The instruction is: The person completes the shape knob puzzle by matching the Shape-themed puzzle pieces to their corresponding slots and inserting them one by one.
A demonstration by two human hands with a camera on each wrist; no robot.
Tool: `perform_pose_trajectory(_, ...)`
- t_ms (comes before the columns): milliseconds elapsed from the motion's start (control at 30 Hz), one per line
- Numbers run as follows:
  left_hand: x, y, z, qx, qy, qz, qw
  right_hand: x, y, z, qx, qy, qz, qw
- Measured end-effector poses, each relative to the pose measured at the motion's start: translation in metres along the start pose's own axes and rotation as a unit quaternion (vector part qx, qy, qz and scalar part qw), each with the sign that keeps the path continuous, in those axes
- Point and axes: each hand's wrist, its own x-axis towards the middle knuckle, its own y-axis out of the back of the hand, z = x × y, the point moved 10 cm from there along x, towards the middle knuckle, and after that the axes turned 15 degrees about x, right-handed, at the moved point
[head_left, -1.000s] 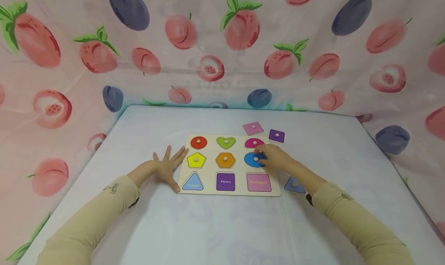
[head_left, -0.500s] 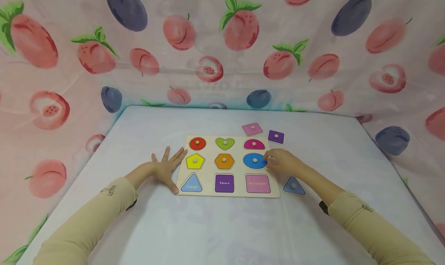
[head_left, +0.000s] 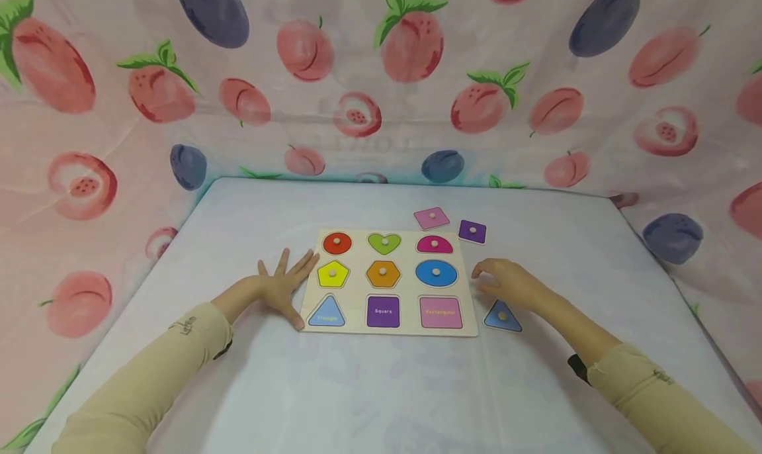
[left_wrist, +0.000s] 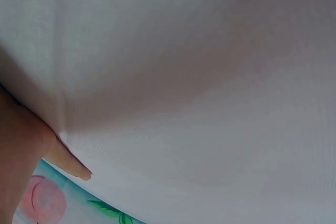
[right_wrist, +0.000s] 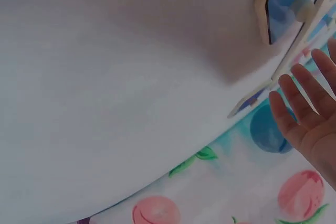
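A wooden shape puzzle board (head_left: 357, 302) lies on the white table. My left hand (head_left: 280, 292) rests at its left edge with fingers spread, thumb by the near corner. Just off the right edge, my right hand (head_left: 506, 282) hovers with nothing in it, near a blue triangle piece (head_left: 497, 321) with a knob. In the right wrist view the triangle piece (right_wrist: 283, 11) shows beside the fingers. A blue oval piece (head_left: 425, 276) sits in the board's middle row. The bottom row shows bare triangle, square and rectangle slots. The left wrist view catches only part of the left hand (left_wrist: 31, 145).
A pink rectangle piece (head_left: 424, 220) and a purple square piece (head_left: 466, 235) lie beyond the board's far right corner. Several knobbed pieces, among them a red circle (head_left: 331, 247), fill the board's upper rows. A fruit-print cloth (head_left: 238, 143) hangs behind the table.
My right hand has moved from the blue oval piece rightward off the board, leaving the oval in place. The left hand has stayed at the board's left edge.
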Motion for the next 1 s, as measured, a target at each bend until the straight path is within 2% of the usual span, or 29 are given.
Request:
perform_pose_trajectory(167, 0.002, -0.001, 0.0, -0.004, -0.001, 0.0, 1.0, -0.01, 0.001, 0.006, -0.013, -0.008, -0.013, 1.0)
perform_pose_trajectory(300, 0.001, -0.002, 0.0, 0.001, 0.003, 0.001, 1.0, -0.019, 0.004, 0.008, -0.01, -0.008, -0.007, 1.0)
perform_pose_trajectory(433, 0.001, -0.001, 0.003, -0.001, 0.001, 0.005, 1.0, -0.027, 0.005, 0.015, 0.006, -0.009, -0.006, 1.0)
perform_pose_trajectory(667, 0.001, 0.0, 0.002, -0.004, 0.0, 0.005, 1.0, -0.035, 0.002, 0.03, 0.059, 0.035, -0.014, 0.998)
perform_pose_trajectory(867, 0.001, 0.003, 0.0, -0.016, -0.005, 0.011, 0.9998, -0.037, 0.001, 0.038, 0.11, 0.042, -0.015, 0.993)
perform_pose_trajectory(1000, 0.002, 0.002, 0.001, -0.015, -0.009, 0.008, 0.9998, -0.037, -0.005, 0.039, 0.095, 0.041, -0.024, 0.994)
